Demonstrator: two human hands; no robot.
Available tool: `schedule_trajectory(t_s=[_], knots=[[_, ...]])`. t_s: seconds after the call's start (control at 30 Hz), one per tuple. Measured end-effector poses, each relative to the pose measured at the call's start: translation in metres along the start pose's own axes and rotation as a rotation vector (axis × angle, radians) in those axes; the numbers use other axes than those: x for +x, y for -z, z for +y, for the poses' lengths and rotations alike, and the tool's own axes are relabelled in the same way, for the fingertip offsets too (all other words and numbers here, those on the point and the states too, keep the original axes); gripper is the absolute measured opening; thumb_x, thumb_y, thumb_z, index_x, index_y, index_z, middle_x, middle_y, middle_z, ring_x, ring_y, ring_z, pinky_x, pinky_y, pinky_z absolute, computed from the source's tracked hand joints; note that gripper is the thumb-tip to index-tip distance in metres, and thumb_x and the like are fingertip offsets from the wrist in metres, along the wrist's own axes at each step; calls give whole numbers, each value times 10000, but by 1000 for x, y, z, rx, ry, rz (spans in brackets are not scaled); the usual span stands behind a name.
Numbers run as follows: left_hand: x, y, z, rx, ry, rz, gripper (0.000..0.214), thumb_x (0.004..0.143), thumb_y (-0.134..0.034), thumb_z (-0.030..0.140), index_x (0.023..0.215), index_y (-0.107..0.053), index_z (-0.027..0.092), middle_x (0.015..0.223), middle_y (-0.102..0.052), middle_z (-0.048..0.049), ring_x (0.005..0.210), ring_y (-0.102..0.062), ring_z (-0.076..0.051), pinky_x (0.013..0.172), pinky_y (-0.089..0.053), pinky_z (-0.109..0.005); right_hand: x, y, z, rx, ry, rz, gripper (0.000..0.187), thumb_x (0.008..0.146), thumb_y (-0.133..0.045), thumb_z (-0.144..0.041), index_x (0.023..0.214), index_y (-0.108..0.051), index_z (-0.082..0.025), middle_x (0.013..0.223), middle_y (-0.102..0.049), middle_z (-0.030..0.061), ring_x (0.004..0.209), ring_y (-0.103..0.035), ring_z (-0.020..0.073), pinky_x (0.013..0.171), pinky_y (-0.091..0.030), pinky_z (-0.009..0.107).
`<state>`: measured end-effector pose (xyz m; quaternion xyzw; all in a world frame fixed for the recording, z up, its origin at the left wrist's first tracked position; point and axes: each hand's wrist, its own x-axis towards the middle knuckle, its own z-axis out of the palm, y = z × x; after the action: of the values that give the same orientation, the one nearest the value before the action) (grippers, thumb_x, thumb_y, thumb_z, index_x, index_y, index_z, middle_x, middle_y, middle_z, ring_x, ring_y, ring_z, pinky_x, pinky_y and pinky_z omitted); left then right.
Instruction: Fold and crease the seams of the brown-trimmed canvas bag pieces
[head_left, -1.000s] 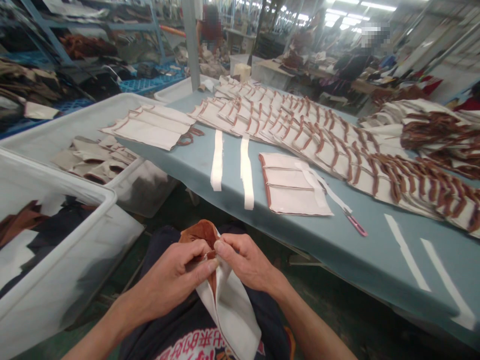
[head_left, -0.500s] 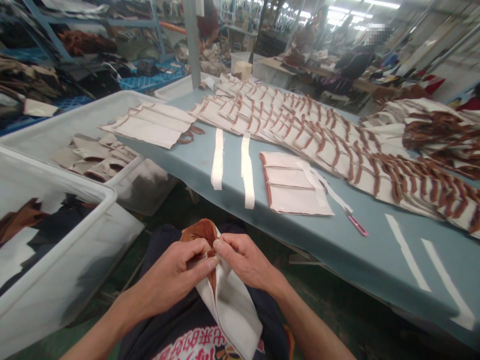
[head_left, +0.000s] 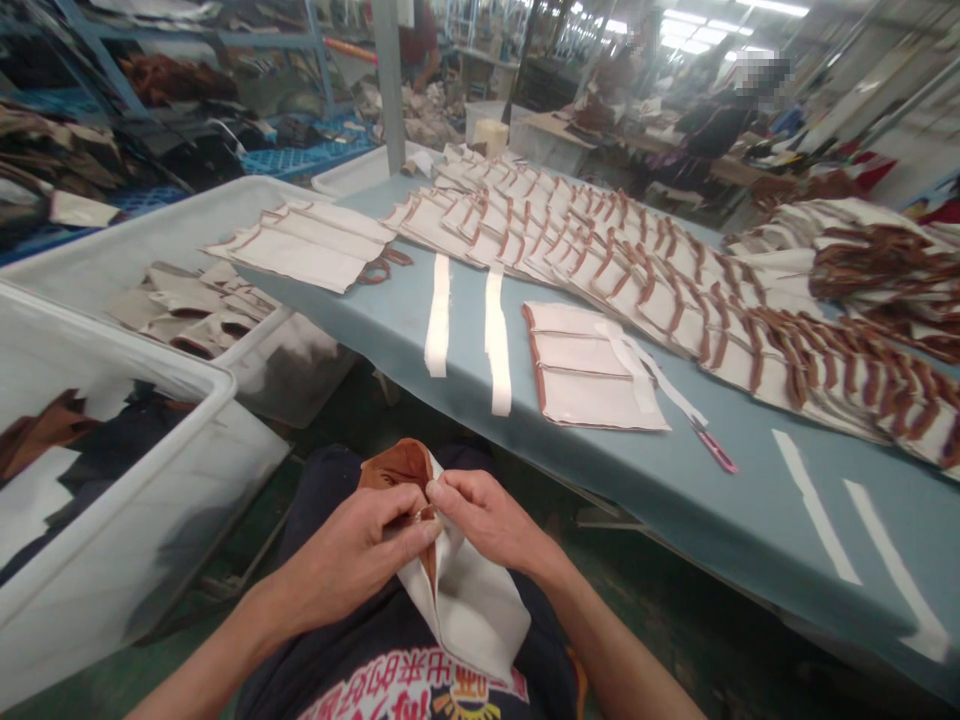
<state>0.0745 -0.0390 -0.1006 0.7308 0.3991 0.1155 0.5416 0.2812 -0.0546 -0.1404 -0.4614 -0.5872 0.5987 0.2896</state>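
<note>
Far left you've got a white bin [head_left: 172,520], then some cream panels [head_left: 307,245] poking over the left corner of the blue-green table [head_left: 360,330]. Next up, the left hand [head_left: 360,545] is pinching a cream-and-brown cloth piece [head_left: 480,605] over the lap, off the table's near edge, with the right hand [head_left: 487,515] pinching it right alongside. Over on the right, a brown-edged panel [head_left: 592,395] lies by that same edge, then a pink cutter [head_left: 718,452].

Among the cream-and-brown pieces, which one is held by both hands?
The folded piece pinched by the left hand and right hand, apart from the table, where similar pieces lie untouched.
</note>
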Motion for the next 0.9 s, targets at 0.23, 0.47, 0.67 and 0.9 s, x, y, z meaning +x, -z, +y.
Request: schedule_trajectory(t_s=[0.23, 0.47, 0.67, 0.9], knots=[[0, -1, -2, 32, 19, -11, 415, 1024, -466, 528, 755, -508, 215, 759, -533, 17, 714, -487, -173, 659, -341, -317, 3, -2, 10, 38, -32, -5, 781, 925, -453, -972, 742, -479, -213, 721, -378, -46, 669, -332, 122, 593, -262, 294], [1, -1, -2, 39, 14, -8, 386, 1028, -471, 490, 772, -534, 207, 760, -535, 24, 710, -481, -166, 657, -337, -313, 5, -3, 15, 53, -40, -6, 786, 920, -465, -975, 743, -486, -210, 712, -385, -51, 664, -329, 118, 590, -262, 285], [2, -1, -4, 30, -15, -3, 392, 1054, -486, 475, 784, -563, 201, 762, -582, 15, 715, -506, -165, 663, -370, -300, 4, -3, 16, 62, -41, -3, 773, 928, -487, -959, 747, -496, -208, 709, -383, -52, 662, -324, 118, 588, -262, 284], [2, -2, -5, 22, -21, -9, 402, 1066, -477, 480, 791, -565, 200, 774, -584, 14, 715, -506, -163, 652, -366, -302, 4, -4, 16, 83, -45, -13, 785, 910, -491, -975, 754, -503, -206, 717, -395, -46, 666, -332, 119, 591, -268, 282]])
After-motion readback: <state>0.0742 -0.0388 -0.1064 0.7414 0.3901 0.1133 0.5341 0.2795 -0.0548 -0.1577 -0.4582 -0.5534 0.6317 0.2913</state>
